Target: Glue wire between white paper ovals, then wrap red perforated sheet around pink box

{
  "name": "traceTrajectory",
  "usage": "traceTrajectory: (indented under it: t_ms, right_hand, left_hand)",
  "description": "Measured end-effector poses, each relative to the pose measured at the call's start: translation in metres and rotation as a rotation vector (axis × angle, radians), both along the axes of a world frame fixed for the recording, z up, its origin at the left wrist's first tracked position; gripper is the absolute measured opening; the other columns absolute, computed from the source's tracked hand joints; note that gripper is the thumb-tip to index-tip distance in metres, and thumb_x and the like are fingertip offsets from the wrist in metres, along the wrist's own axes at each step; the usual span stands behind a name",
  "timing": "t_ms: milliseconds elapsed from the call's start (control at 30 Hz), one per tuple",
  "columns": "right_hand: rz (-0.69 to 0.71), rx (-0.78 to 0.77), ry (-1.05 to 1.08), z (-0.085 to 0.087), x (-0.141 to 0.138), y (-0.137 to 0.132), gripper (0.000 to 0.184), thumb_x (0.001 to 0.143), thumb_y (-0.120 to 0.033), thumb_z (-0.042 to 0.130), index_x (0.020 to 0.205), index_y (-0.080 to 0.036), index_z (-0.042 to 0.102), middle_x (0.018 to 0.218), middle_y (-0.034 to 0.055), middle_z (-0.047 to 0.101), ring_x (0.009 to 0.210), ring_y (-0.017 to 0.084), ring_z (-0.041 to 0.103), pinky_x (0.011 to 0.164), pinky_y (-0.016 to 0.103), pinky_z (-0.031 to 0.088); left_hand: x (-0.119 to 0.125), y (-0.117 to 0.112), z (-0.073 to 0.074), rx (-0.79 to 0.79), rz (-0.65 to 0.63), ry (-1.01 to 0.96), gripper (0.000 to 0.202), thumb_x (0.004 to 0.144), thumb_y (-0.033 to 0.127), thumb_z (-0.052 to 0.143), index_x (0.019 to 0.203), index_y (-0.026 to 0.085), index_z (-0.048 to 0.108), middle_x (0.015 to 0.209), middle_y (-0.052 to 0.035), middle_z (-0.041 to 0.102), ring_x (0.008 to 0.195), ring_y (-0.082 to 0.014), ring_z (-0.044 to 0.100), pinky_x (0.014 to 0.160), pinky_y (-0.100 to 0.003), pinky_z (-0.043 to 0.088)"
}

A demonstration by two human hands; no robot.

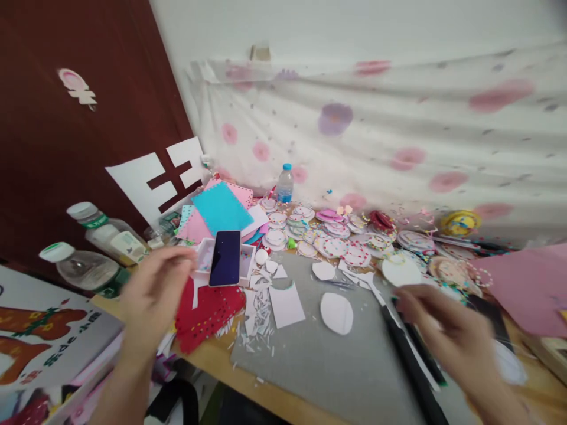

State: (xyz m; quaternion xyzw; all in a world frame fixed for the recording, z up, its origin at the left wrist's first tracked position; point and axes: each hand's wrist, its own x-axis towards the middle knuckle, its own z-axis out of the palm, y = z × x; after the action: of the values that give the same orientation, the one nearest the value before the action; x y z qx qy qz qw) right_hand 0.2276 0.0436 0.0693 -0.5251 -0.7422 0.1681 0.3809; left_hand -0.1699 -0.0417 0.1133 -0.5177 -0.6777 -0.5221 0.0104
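My left hand (155,295) hovers over the left edge of the table, blurred, its fingers loosely apart with nothing seen between them. Beside its fingertips a dark phone (225,258) leans across a small white box (202,264), and red felt (208,316) with dotted edges lies below. On the right, my right hand (452,336) is smeared by motion, fingers curled, above a black pen (419,342) with a green end. Whether it grips the pen I cannot tell. Black-handled scissors (401,348) lie alongside. White cut pieces, one a rounded shape (336,313), rest on the grey mat (310,372).
Stacks of white discs with coloured dotted rims (334,245) line the back. A small water bottle (284,184) stands behind them. Coloured sheets (221,206) pile up at left, near two large bottles (84,268). Paper scraps (259,321) litter the mat. Pink paper (527,289) lies right.
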Motion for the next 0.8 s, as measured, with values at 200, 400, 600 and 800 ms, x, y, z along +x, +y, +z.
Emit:
traceTrajectory:
  t_ms: [200,400,600,800]
  right_hand:
    - [0.48,-0.475,-0.042,-0.046,-0.151,0.037,0.02,0.092,-0.027,0.038,0.089,-0.016,0.055,0.065,0.0005,0.062,0.053,0.01,0.057,0.05,0.02,0.043]
    - [0.506,-0.612,-0.179,-0.068,-0.261,0.069,0.029,0.095,-0.034,0.046,0.081,-0.012,0.06,0.064,-0.0012,0.06,0.053,0.009,0.057,0.057,0.024,0.049]
    - [0.478,-0.671,-0.23,-0.072,-0.285,0.087,0.024,0.092,-0.034,0.054,0.098,-0.012,0.06,0.09,0.0035,0.063,0.075,0.013,0.061,0.067,0.03,0.053]
    - [0.357,-0.664,-0.144,-0.053,-0.209,0.096,0.027,0.089,-0.031,0.055,0.069,-0.012,0.056,0.059,-0.0032,0.056,0.048,0.007,0.051,0.048,0.019,0.043]
  left_hand:
    - [-0.011,0.067,-0.088,-0.38,0.123,0.13,0.07,0.067,0.05,0.066,0.12,0.008,0.047,0.111,-0.0206,0.057,0.111,-0.0388,0.052,0.095,-0.053,0.04]
    - [-0.008,0.094,-0.103,-0.507,0.149,0.113,0.096,0.056,0.036,0.074,0.134,0.0,0.031,0.114,-0.0281,0.056,0.107,-0.0432,0.056,0.087,-0.053,0.044]
    - [-0.035,0.062,-0.073,-0.421,0.127,0.0,0.094,0.065,0.04,0.07,0.141,0.012,0.023,0.129,-0.0188,0.052,0.116,-0.03,0.055,0.093,-0.039,0.047]
    - [-0.08,0.015,-0.042,-0.302,0.209,-0.137,0.069,0.069,0.046,0.068,0.129,0.023,0.044,0.121,-0.0098,0.06,0.109,-0.03,0.059,0.093,-0.043,0.048]
